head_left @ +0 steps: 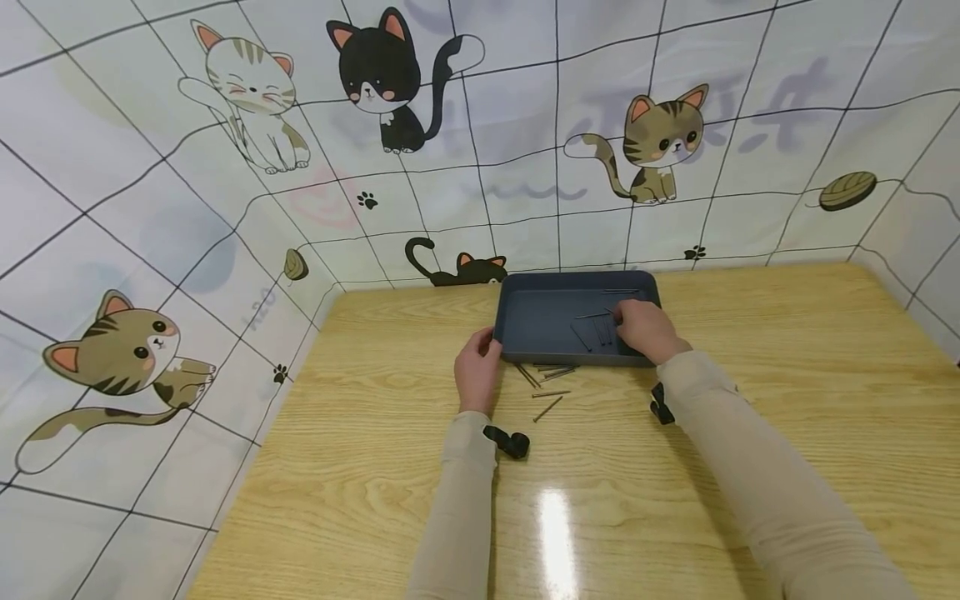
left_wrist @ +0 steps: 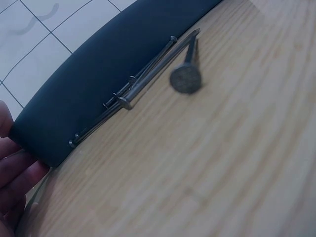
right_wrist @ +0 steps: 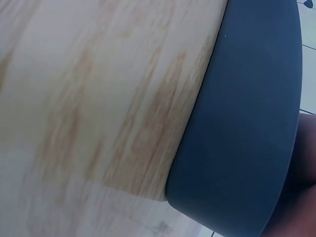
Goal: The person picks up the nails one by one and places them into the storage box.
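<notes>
A shallow dark blue-grey tray (head_left: 540, 312) lies on the wooden table with several nails (head_left: 602, 330) inside, mostly toward its right half. My left hand (head_left: 477, 371) holds the tray's front left corner; in the left wrist view its fingers (left_wrist: 19, 173) lie against the outer wall. Over the right end of the tray, my right hand (head_left: 647, 329) reaches in among the nails. Its fingertips are hidden, so whether it pinches a nail cannot be told. The right wrist view shows mainly the tray's outer wall (right_wrist: 237, 118), with part of the hand behind it.
Several loose nails (head_left: 551, 394) lie on the table (head_left: 360, 467) in front of the tray, some close against its wall. Behind the tray stands a white backdrop (head_left: 517, 225) with grid lines and cartoon cats; it also runs along the left side.
</notes>
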Demonstrator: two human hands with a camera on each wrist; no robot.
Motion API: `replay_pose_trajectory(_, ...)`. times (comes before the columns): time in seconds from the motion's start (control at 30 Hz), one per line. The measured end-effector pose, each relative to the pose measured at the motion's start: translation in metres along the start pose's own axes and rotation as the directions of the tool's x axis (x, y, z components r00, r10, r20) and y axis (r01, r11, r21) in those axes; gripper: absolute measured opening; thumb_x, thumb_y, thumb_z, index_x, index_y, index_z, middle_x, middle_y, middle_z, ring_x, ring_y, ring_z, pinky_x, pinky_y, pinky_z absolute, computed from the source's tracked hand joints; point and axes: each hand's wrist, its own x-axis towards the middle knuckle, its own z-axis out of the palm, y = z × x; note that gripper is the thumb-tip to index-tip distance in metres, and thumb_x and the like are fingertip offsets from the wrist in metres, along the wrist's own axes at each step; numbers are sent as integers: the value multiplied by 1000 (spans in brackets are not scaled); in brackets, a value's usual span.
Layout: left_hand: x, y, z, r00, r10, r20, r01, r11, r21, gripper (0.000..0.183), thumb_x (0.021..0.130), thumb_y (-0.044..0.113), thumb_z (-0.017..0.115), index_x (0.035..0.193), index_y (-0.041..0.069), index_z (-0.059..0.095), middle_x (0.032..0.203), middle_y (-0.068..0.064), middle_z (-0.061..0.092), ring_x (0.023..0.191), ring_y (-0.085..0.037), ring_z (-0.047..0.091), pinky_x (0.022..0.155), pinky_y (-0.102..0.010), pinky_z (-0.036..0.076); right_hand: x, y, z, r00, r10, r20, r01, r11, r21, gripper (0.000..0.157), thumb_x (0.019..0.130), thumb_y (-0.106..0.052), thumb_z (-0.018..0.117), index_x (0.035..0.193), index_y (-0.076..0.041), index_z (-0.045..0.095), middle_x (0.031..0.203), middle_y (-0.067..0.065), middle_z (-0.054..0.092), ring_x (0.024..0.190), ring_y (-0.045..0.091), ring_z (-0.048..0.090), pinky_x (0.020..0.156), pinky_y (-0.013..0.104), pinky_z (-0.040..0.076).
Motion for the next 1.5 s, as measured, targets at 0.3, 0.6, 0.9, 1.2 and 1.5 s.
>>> replay_pose_trajectory(0.3,1,0,0,1000,-7,2,7,1000,-2,31,87,28,51,116,24,61,104,8,62,88,-5,55,78,-33,44,-3,-1,-3,1000,-23,4,23,1000,-5,29,86,-6,52,112,5,56,110,24,55,92,35,55,73,47,44)
replay_pose_trajectory(0.6,3,1,0,1000,-4,2,4,1000,4,31,87,28,51,116,24,61,104,8,62,88,-5,55,78,-33,44,-8,-4,-9,999,-33,20,33,999,-9,33,88,-12,51,118,2,54,115,23,54,90,33,56,67,44,46)
replay_pose_trajectory(0.9,1,-1,0,1000,0,-7,0,1000,9,29,87,27,51,114,26,61,103,8,62,88,-6,55,77,-33,44,-24,-9,-9,995,-86,-57,93,986,136,34,90,-18,49,119,1,53,109,20,56,92,31,54,73,45,44)
replay_pose_trajectory(1.2,1,-1,0,1000,-8,-2,8,1000,13,31,87,29,51,115,25,61,105,8,62,89,-5,55,78,-32,44,-40,-12,0,987,-99,-127,133,946,295,34,91,-24,49,118,-4,53,109,15,56,96,30,53,76,45,42)
replay_pose_trajectory(1.5,0,0,1,1000,-20,-1,20,1000,21,31,87,28,51,115,24,61,104,9,62,90,-5,55,78,-31,44,-54,-16,4,986,-48,-162,117,887,448,36,92,-31,46,120,-7,52,106,11,57,90,28,56,69,39,46)
